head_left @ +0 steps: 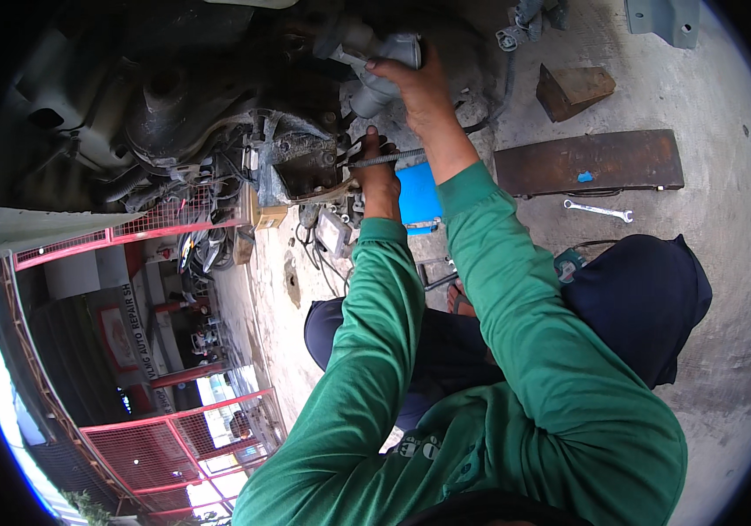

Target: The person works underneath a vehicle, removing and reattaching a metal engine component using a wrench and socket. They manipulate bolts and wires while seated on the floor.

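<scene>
Top centre, your right hand (419, 83) grips a smooth grey metal cylinder (373, 66); your left hand (378, 171) clasps a threaded rod (393, 159) against greasy cast metal (301, 158).

1. Right hand (415, 83) lies on top of the metal housing (375, 66), at the far end of the work.
2. Left hand (378, 180) sits nearer than the right hand, closed round a threaded rod (388, 159).
3. The rod runs crosswise, between the two hands, ending at the engine block (292, 162) left of the left hand.
4. Plastic container (419, 197) stands on the floor just right of the left hand, below the right wrist.
5. Steel plate (590, 162) lies right of both hands; wrench (597, 209) just nearer than it; wood wedge (574, 89) beyond it.
</scene>
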{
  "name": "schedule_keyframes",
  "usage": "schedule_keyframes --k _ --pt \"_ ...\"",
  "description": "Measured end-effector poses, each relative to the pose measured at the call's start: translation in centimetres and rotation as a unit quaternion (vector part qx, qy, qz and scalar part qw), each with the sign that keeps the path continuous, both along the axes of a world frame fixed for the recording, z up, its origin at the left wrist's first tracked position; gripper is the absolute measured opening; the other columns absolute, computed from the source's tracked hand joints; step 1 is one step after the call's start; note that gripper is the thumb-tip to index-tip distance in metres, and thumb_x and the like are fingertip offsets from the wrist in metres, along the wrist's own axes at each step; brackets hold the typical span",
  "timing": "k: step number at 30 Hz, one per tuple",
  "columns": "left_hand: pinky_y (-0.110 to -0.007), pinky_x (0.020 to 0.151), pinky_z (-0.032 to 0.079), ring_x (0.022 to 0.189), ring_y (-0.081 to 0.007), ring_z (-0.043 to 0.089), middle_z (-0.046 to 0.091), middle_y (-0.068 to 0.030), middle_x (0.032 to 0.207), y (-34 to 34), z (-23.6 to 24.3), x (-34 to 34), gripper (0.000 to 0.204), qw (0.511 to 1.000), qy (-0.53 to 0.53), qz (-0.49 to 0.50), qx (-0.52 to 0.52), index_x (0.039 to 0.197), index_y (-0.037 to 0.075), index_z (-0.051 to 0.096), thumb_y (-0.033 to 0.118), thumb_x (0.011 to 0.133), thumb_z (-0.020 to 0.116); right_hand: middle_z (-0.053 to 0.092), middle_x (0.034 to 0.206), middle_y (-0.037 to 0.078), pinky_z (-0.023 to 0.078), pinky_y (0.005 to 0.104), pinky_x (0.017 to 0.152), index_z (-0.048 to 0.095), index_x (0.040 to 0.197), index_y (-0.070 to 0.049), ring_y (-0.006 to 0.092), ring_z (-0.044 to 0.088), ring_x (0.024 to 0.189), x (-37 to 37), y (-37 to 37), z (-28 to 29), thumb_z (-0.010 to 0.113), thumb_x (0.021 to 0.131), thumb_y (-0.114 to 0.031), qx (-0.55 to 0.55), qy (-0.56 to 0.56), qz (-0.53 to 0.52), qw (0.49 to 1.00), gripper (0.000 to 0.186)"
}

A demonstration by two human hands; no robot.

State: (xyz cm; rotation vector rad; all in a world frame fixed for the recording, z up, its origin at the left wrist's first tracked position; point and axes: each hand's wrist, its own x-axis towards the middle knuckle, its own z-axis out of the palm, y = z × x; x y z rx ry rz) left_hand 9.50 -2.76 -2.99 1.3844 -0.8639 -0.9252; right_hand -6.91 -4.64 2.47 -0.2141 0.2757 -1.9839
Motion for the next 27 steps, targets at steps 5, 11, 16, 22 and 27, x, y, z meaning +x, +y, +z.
schedule_keyframes --k 5,11,16,22,27 --pt "-0.035 0.06 0.053 0.075 -0.0208 0.065 0.067 -0.0084 0.094 0.2 0.1 -0.8 0.03 0.992 0.007 -0.119 0.041 0.114 0.007 0.061 0.027 0.094 0.073 0.066 0.11 0.013 0.053 0.0389 0.089 0.052 0.128 -0.002 0.0239 0.066 0.098 0.2 -0.5 -0.8 0.087 0.065 -0.007 0.008 -0.006 0.023 1.0 0.072" --pt "-0.038 0.072 0.059 0.093 -0.024 0.067 0.068 -0.0128 0.108 -0.1 0.5 0.8 0.042 0.942 -0.203 -0.228 0.137 0.123 0.004 0.057 0.028 0.092 0.075 0.065 0.114 0.014 0.048 0.0412 0.095 0.051 0.129 0.0 0.0262 0.062 0.104 1.4 -1.1 -1.4 0.084 0.073 -0.019 0.022 0.0 0.009 1.0 0.067" --pt "-0.04 0.074 0.059 0.096 -0.0255 0.066 0.067 -0.0139 0.111 -0.1 1.4 0.5 0.049 0.942 -0.179 -0.244 0.144 0.129 0.005 0.053 0.032 0.093 0.073 0.064 0.116 0.014 0.048 0.0401 0.095 0.051 0.131 0.001 0.0256 0.062 0.106 1.3 -1.0 -1.2 0.083 0.077 -0.02 0.027 -0.003 -0.015 1.0 0.066" --pt "-0.05 0.104 0.047 0.122 -0.0332 0.057 0.054 -0.0143 0.141 -0.9 0.2 2.0 0.077 0.962 0.12 -0.233 0.074 0.149 0.013 0.04 0.052 0.091 0.072 0.064 0.118 0.014 0.048 0.0382 0.095 0.053 0.129 0.001 0.0235 0.061 0.108 1.9 0.1 -0.2 0.08 0.079 -0.017 0.03 -0.006 -0.015 0.999 0.06" --pt "-0.054 0.115 0.041 0.138 -0.0387 0.046 0.041 -0.0112 0.157 -1.4 0.1 -0.4 0.088 0.913 0.239 -0.33 -0.024 0.153 0.014 0.036 0.054 0.085 0.076 0.063 0.116 0.013 0.048 0.0384 0.092 0.055 0.127 -0.001 0.0236 0.06 0.105 1.7 -1.0 -1.6 0.075 0.08 -0.015 0.027 0.016 -0.023 0.999 0.054"
